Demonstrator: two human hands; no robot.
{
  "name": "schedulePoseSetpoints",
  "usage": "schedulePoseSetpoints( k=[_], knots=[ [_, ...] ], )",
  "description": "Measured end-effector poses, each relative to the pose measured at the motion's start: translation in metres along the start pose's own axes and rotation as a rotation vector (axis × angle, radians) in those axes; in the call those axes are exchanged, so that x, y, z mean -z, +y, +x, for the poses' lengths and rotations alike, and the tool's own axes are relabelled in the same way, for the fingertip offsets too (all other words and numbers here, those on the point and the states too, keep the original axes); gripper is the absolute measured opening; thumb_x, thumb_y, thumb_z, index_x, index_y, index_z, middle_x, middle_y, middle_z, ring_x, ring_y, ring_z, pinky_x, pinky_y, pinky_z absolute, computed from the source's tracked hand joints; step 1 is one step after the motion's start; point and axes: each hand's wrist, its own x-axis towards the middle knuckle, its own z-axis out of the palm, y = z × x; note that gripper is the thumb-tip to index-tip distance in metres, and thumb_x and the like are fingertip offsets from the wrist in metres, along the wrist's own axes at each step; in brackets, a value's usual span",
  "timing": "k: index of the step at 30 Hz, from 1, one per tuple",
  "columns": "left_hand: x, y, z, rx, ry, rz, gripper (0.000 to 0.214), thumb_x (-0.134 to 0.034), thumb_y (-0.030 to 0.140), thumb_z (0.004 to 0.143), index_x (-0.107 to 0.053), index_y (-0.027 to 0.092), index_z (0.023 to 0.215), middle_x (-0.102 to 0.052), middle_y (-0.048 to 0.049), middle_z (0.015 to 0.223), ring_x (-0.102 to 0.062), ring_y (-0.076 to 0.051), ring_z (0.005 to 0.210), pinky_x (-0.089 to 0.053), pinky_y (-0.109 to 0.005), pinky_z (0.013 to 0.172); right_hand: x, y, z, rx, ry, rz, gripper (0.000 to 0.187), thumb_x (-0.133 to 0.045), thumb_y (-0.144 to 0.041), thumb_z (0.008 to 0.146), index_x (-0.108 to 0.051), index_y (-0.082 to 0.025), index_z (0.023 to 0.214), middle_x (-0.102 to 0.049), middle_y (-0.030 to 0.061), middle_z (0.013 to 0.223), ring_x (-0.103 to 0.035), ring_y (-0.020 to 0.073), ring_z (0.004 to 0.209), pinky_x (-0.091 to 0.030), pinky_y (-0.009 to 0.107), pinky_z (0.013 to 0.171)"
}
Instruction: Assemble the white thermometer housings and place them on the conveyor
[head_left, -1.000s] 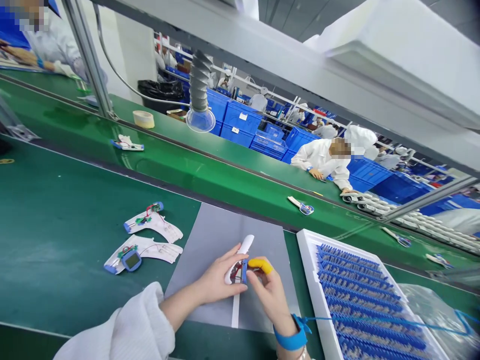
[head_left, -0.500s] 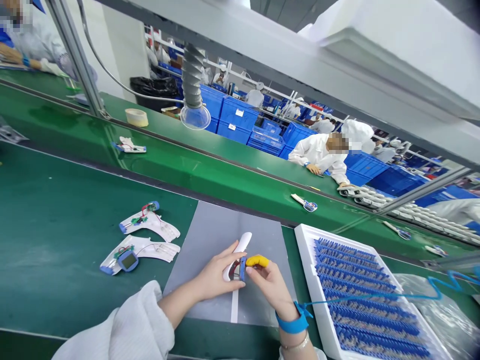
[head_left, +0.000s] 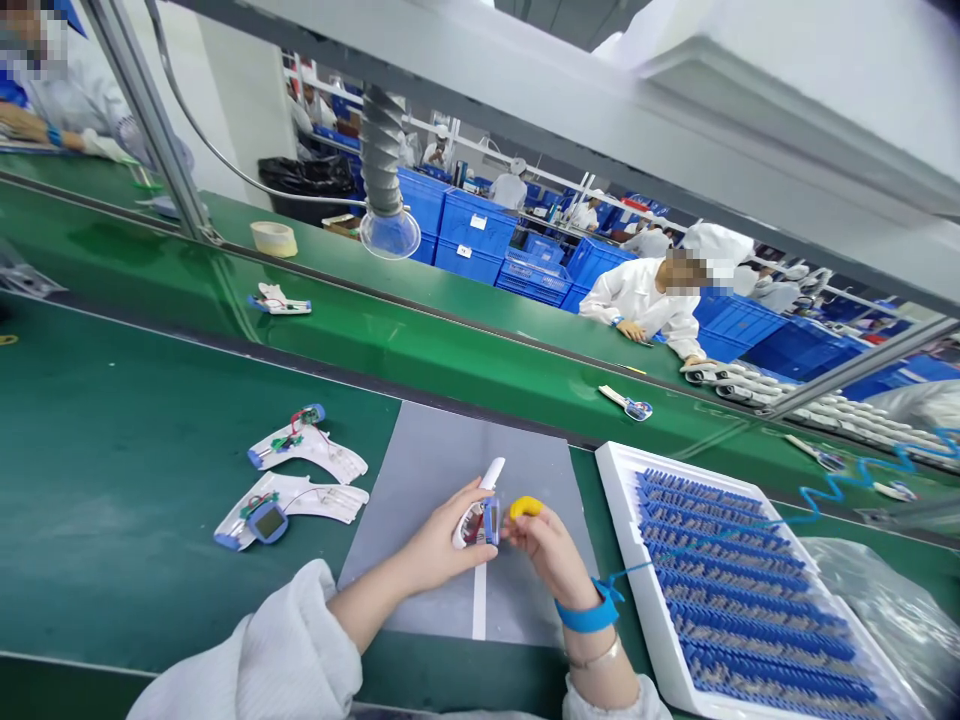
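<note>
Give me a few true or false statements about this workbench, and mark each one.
The left hand grips a white plastic device housing. True.

A yellow finger cot covers a fingertip of the right hand. True.

A blue wrist strap is on the left wrist. False: it is on the right wrist.

A white tray of blue parts lies left of the grey sheet. False: it lies to the right.

Two opened white housings with wiring lie on the green conveyor belt. True.
</note>
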Motion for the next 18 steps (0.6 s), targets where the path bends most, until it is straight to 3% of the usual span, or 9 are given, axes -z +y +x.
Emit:
schedulePoseSetpoints(
  k=[2,5,10,13,18],
  knots=[
    [0.001,0.000,0.001,0.006,-0.027,-0.091,0.059,-0.062,0.027,0.071,-0.040,0.024,0.126,-0.034,-0.0107,0.140,-0.032,-0.025,0.129,-0.029,-0.044,0.104,0.000,0.004,0.002,-0.060,-0.048,0.227,0.023,-0.054,-0.037,0.078,-0.058,-0.017,0.088,-0.057,0.0025,0.082,-0.054,0.0113,0.067,-0.040,0.021,0.056],
    [0.001,-0.001,0.002,0.008,-0.036,-0.093,0.061,-0.065,0.027,0.069,-0.041,0.024,0.125,-0.032,-0.0111,0.141,-0.029,-0.026,0.130,-0.027,-0.046,0.105,-0.005,0.005,0.002,-0.083,-0.122,0.282,0.030,-0.063,-0.035,0.075,-0.058,-0.017,0.099,-0.056,0.0012,0.079,-0.051,0.0069,0.060,-0.038,0.017,0.053],
    [-0.002,0.001,0.000,0.053,0.082,0.043,0.065,-0.078,0.027,0.052,-0.047,0.023,0.109,-0.014,-0.0129,0.145,-0.038,-0.031,0.123,-0.037,-0.046,0.098,-0.016,0.005,0.000,-0.100,-0.142,0.297,0.030,-0.069,-0.033,0.070,-0.059,-0.015,0.092,-0.055,-0.0006,0.071,-0.047,0.0053,0.054,-0.039,0.018,0.053],
    [-0.002,0.004,-0.001,0.042,0.101,0.083,0.068,-0.078,0.030,0.051,-0.043,0.022,0.109,-0.011,-0.0153,0.143,-0.045,-0.030,0.116,-0.041,-0.047,0.094,-0.022,0.007,0.000,-0.077,-0.117,0.318,0.029,-0.068,-0.035,0.070,-0.058,-0.016,0.090,-0.054,-0.0006,0.072,-0.047,0.0062,0.056,-0.039,0.018,0.053],
    [-0.002,0.003,-0.002,-0.012,0.065,0.104,0.068,-0.078,0.034,0.052,-0.040,0.022,0.108,-0.013,-0.0162,0.141,-0.041,-0.031,0.119,-0.041,-0.047,0.094,-0.028,0.011,-0.001,-0.043,-0.105,0.297,0.028,-0.068,-0.034,0.071,-0.057,-0.016,0.089,-0.054,-0.0007,0.070,-0.045,0.0063,0.055,-0.036,0.018,0.050]
  ],
)
